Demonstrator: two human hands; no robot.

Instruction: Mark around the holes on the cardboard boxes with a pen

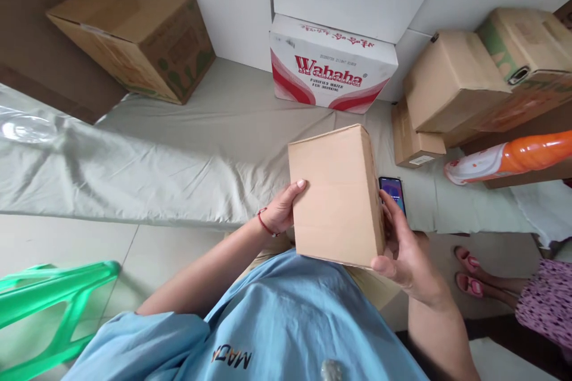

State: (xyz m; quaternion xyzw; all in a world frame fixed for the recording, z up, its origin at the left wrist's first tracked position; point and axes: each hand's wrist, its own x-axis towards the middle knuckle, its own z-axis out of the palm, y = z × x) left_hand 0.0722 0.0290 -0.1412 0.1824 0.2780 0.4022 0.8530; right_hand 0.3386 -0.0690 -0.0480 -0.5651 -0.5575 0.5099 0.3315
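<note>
I hold a small plain cardboard box [337, 193] in front of my body, above the edge of a low surface covered with a grey-green sheet [179, 155]. My left hand [282, 209] grips its left side, thumb on the top face, a red string round the wrist. My right hand [404, 247] clasps the right side and lower corner, fingers wrapped round the edge. A phone [393, 191] with a lit screen lies on the sheet just behind the box's right edge.
Against the white wall stand a white and red Wahaha water carton [330, 65], a brown carton [138, 33] at left and stacked cartons [451, 80] at right. An orange and white object [509, 161] lies at right. A green plastic stool [49, 303] stands lower left. Another person's feet in pink sandals [467, 274] show at right.
</note>
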